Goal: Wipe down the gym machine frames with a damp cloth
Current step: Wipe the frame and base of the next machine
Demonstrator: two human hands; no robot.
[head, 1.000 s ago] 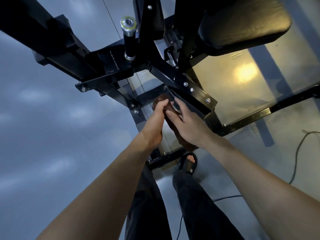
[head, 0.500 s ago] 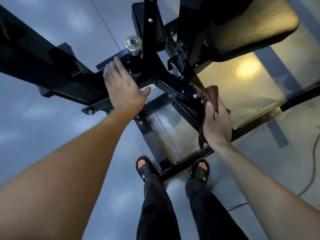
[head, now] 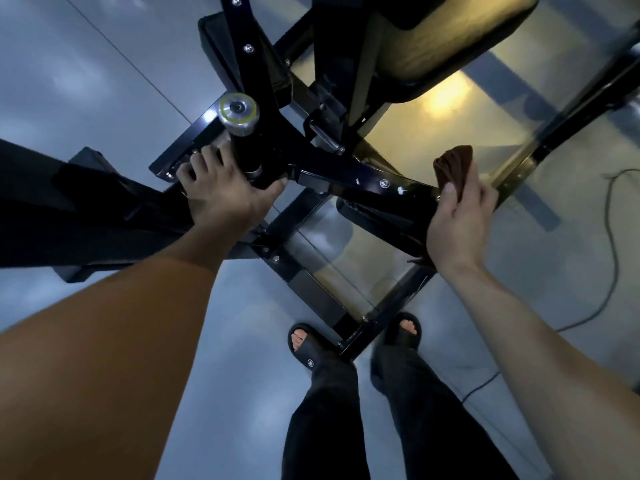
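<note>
Two hands: both are working at the black gym machine frame [head: 332,174], seen from above.
Left hand [head: 221,199]: it is resting at about 9 o'clock of the frame's central joint, fingers loosely bent over the steel and the thumb reaching toward the base of the black post [head: 247,150]; this grip is bracing, not closing round anything I can make out.
Right hand [head: 460,220]: at about 3 o'clock, its grip is pinching the brown cloth [head: 455,166] between thumb and fingers, a bunch of it sticking up above the knuckles.
Cloth position: it is sitting at the outer end of the bolted crossbar [head: 374,183], touching or just beside the steel; contact is too dim to confirm.
Silver cap [head: 239,114]: it is topping the post at 11 o'clock of the left hand, ringed in yellow-green.
Risk, cloth: judging from the loose bunching, a trailing fold could be snagging on a bolt head and pulling out of the pinch.
Risk, footing: the sandalled feet [head: 304,344] are standing right against the base rail, and a cable [head: 609,271] is lying on the glossy floor [head: 86,81] at 4 o'clock; a damp drip there could be causing a slip.
Risk, coverage: the white specks near the bolts are looking easy to miss in this light.
Writing: nothing readable; only a small round emblem is showing on the left sandal, too small to identify.
</note>
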